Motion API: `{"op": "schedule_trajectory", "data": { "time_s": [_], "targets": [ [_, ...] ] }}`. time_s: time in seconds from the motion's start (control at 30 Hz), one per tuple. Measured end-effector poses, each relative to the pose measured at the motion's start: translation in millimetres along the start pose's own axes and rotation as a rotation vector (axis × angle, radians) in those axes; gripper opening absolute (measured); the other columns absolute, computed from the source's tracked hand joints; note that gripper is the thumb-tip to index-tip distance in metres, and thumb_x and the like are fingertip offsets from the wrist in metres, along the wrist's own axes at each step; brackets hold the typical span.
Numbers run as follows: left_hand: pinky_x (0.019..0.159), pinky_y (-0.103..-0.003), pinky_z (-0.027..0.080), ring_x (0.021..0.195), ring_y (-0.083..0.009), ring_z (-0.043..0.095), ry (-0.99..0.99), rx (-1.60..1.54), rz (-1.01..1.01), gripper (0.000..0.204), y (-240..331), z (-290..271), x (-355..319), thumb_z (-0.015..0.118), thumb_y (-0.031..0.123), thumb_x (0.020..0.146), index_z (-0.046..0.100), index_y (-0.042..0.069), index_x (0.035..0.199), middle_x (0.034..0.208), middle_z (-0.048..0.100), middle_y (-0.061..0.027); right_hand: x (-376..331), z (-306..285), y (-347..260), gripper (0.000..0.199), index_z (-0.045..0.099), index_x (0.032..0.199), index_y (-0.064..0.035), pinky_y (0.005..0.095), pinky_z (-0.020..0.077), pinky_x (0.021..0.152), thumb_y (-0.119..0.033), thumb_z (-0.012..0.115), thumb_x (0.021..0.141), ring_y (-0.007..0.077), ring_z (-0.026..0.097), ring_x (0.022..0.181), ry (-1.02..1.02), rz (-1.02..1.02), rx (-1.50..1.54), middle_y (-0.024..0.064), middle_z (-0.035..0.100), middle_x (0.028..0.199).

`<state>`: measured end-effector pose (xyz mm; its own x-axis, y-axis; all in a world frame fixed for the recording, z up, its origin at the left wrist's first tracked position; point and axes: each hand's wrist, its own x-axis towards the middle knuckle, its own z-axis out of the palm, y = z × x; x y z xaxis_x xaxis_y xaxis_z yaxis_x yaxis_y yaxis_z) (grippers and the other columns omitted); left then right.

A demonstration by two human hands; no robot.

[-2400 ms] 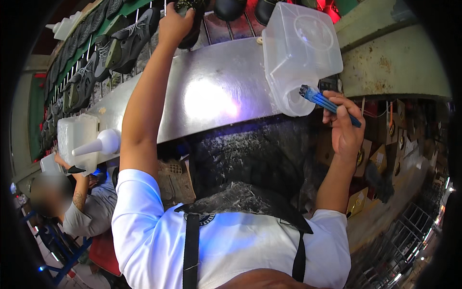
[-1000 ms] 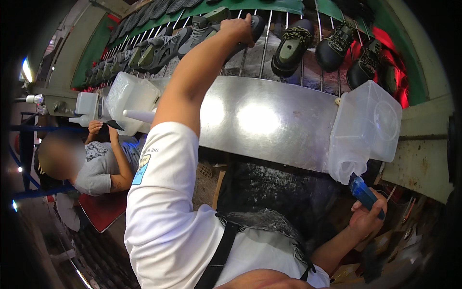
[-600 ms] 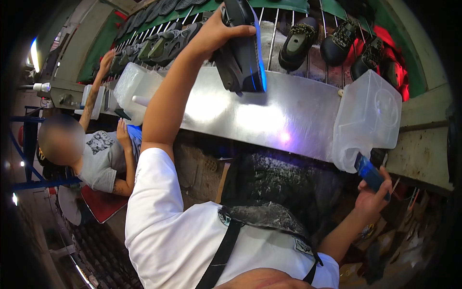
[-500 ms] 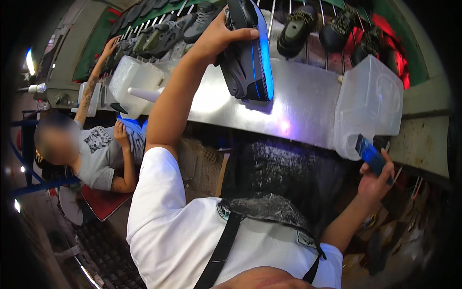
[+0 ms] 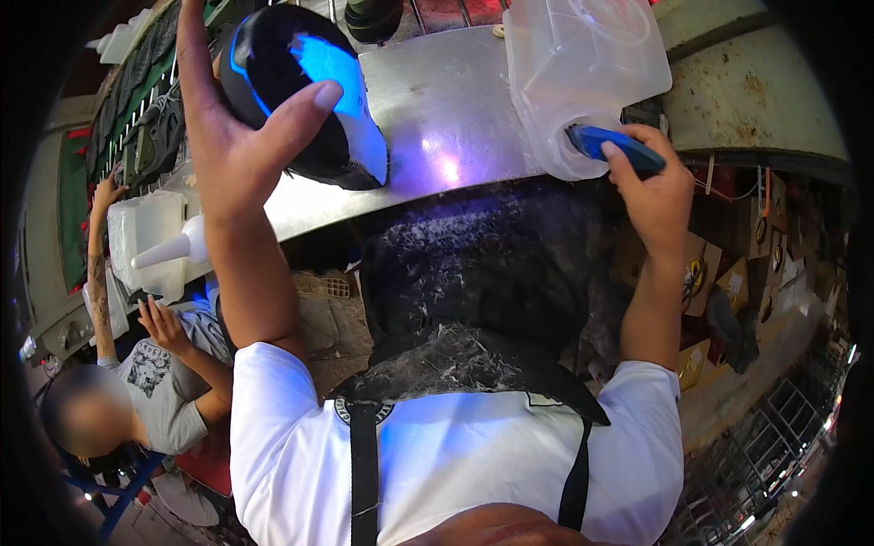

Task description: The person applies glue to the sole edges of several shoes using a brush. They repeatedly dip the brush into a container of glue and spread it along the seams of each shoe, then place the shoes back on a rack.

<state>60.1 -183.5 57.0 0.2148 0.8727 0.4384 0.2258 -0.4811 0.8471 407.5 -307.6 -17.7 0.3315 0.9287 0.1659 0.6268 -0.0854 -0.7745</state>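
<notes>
In my left hand (image 5: 238,150) is a dark shoe (image 5: 330,146), tilted above the metal worktop, with my thumb lying across it and the other fingers partly hidden behind. Part of its surface (image 5: 328,65) glows bright blue. My right hand (image 5: 663,187) pinches a blue-handled brush (image 5: 633,150). The brush's dark bristles reach into the round mouth of a translucent plastic container (image 5: 596,64), which rests at the right end of the worktop.
The metal worktop (image 5: 428,100) runs in front of me. More shoes (image 5: 371,20) sit on rods behind it. At left are a white nozzle (image 5: 173,247), another translucent container (image 5: 141,227) and a seated co-worker (image 5: 168,382). Cartons (image 5: 701,273) stand at lower right.
My left hand has brought the shoe nearer and leftward in view, turning it. My right hand has moved the brush up to the container's mouth. The view has swung right.
</notes>
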Motion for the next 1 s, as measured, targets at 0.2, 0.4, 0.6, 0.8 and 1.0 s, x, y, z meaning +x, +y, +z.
{"op": "schedule_trajectory", "data": {
  "time_s": [0.2,0.4,0.6,0.8,1.0],
  "targets": [
    [0.107,-0.042,0.045,0.126,-0.0292,0.055,-0.093,-0.036,0.051,0.133,-30.7,-8.1,-31.3,0.103,0.034,0.052,0.024,-0.003,0.153,0.137,0.052,-0.0181,0.3,-9.6,-6.5,0.023,0.070,0.103,-0.0029,0.0284,0.0527,0.067,-0.015,0.079,0.086,0.0124,0.067,0.071,-0.128,0.288,0.272,0.0080,0.070,0.078],
    [0.107,-0.045,0.049,0.123,-0.0320,0.059,-0.188,0.085,-0.222,0.122,-36.8,-27.3,-53.2,0.101,0.015,0.053,0.027,-0.004,0.149,0.135,0.055,-0.0196,2.3,-10.6,1.7,0.021,0.074,0.105,-0.0024,0.0217,0.0482,0.059,-0.013,0.079,0.088,0.0060,0.063,0.067,-0.198,0.111,0.232,0.0029,0.069,0.077],
    [0.108,-0.045,0.047,0.122,-0.0313,0.061,-0.212,0.298,0.063,0.105,-41.6,-22.6,-56.4,0.095,0.017,0.061,0.037,-0.001,0.147,0.137,0.058,-0.0159,13.3,-13.6,28.5,0.024,0.073,0.111,-0.0021,0.0233,0.0466,0.062,-0.013,0.078,0.090,0.0057,0.060,0.071,-0.353,-0.010,0.303,0.0020,0.069,0.078],
    [0.122,-0.051,0.026,0.147,-0.0326,0.035,-0.516,0.853,-0.159,0.107,-77.0,-11.8,-88.0,0.091,0.041,0.071,0.034,0.006,0.154,0.155,0.043,-0.0148,23.6,-28.3,27.7,0.023,0.072,0.107,0.0010,0.0252,0.0506,0.060,-0.016,0.077,0.091,0.0092,0.063,0.070,-0.454,0.314,0.438,0.0032,0.068,0.078],
    [0.121,-0.057,0.027,0.144,-0.0361,0.037,0.056,-0.208,-0.563,0.097,-22.8,20.8,-115.4,0.056,0.068,0.089,0.027,0.006,0.158,0.156,0.036,-0.0184,-5.2,-16.2,34.1,0.029,0.065,0.112,0.0056,0.0282,0.0524,0.055,-0.013,0.074,0.091,0.0152,0.065,0.064,-0.048,0.541,0.796,0.0109,0.070,0.085]
  ]
}}
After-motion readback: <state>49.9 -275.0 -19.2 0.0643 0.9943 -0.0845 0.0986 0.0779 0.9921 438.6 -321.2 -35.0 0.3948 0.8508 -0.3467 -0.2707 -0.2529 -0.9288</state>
